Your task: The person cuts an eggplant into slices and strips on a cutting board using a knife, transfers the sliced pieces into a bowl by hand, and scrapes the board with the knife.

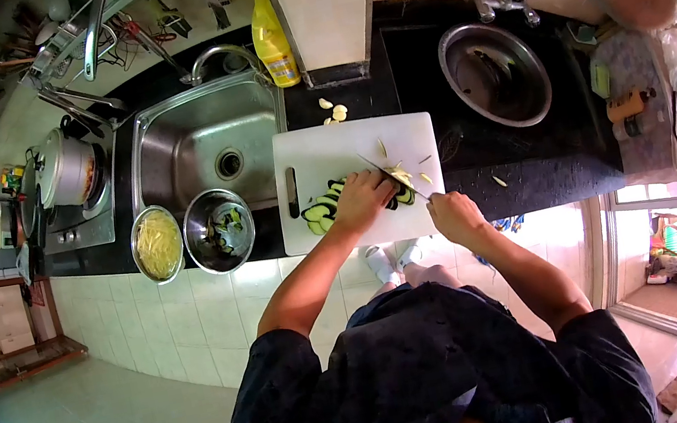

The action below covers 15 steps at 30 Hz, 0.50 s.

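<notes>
A white cutting board (pixel 301 150) lies on the black counter. Dark-skinned green slices (pixel 319 213) spread over its lower middle, with thin pale strips (pixel 399 172) to their right. My left hand (pixel 363 198) presses down on the slices, its fingers together beside the blade. In my right hand (pixel 455 213) is the handle of a knife (pixel 391 172), whose blade slants up and left across the board, close to my left fingertips. Pale garlic cloves (pixel 336 112) sit just behind the board.
Left of the board are a metal bowl with dark green pieces (pixel 220 231), a bowl of pale shreds (pixel 158 243) and a sink (pixel 156 153). A yellow bottle (pixel 273 46) stands behind. At right is a metal basin (pixel 464 103); farther left, a pot (pixel 60 170) on the stove.
</notes>
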Each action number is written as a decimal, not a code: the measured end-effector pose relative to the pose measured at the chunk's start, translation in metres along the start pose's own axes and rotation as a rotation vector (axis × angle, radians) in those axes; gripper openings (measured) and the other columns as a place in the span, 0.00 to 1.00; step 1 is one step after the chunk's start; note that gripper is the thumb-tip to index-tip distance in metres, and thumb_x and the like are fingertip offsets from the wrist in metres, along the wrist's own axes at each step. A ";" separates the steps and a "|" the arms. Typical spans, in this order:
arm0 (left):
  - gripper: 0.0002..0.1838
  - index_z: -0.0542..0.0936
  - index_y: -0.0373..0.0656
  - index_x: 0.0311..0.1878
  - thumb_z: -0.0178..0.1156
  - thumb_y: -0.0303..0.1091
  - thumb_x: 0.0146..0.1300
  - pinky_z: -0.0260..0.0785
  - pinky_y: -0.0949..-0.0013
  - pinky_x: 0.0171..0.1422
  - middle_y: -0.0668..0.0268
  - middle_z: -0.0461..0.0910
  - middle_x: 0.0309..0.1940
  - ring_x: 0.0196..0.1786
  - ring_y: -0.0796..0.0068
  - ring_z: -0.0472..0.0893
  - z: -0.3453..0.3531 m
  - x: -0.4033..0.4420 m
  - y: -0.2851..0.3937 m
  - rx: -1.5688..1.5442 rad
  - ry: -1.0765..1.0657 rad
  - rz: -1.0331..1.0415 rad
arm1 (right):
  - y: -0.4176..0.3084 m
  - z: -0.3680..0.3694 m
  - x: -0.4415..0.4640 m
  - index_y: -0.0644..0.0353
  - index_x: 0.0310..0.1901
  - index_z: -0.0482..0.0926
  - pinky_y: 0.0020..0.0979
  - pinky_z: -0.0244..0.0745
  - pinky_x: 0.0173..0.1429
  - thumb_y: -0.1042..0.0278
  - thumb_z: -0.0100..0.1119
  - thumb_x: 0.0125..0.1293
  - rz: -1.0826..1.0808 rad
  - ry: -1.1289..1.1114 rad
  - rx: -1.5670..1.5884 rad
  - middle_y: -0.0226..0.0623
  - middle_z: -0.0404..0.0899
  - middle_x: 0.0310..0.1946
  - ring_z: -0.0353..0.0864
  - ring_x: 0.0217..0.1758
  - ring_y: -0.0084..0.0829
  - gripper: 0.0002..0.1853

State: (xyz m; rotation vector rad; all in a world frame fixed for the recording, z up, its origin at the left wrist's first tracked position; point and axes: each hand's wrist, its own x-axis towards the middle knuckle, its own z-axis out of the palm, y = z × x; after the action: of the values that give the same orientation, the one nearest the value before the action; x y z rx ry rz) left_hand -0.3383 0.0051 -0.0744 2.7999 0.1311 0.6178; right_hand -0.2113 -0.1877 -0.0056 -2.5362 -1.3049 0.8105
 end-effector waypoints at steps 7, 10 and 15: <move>0.07 0.85 0.50 0.41 0.67 0.41 0.65 0.67 0.57 0.49 0.68 0.79 0.37 0.43 0.64 0.78 -0.002 0.000 0.002 -0.048 0.012 -0.013 | 0.000 0.004 0.011 0.67 0.37 0.83 0.56 0.82 0.48 0.61 0.51 0.75 0.013 0.017 0.038 0.63 0.85 0.33 0.87 0.40 0.62 0.17; 0.07 0.85 0.50 0.41 0.67 0.40 0.65 0.67 0.57 0.48 0.68 0.79 0.36 0.42 0.64 0.78 0.000 0.002 -0.001 -0.005 0.026 0.012 | -0.003 -0.008 0.007 0.67 0.37 0.83 0.56 0.82 0.48 0.61 0.52 0.74 0.000 0.009 0.032 0.63 0.85 0.33 0.87 0.40 0.62 0.17; 0.10 0.84 0.50 0.46 0.67 0.40 0.64 0.68 0.57 0.47 0.68 0.80 0.38 0.43 0.63 0.78 0.004 -0.010 0.005 -0.043 -0.007 0.006 | -0.001 0.009 0.009 0.67 0.37 0.83 0.56 0.81 0.49 0.60 0.52 0.74 0.025 0.007 0.073 0.63 0.85 0.34 0.86 0.40 0.62 0.17</move>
State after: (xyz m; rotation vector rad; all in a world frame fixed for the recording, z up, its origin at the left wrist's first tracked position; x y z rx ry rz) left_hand -0.3455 -0.0022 -0.0805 2.7623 0.1065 0.6045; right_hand -0.2128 -0.1804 -0.0160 -2.5008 -1.2214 0.8371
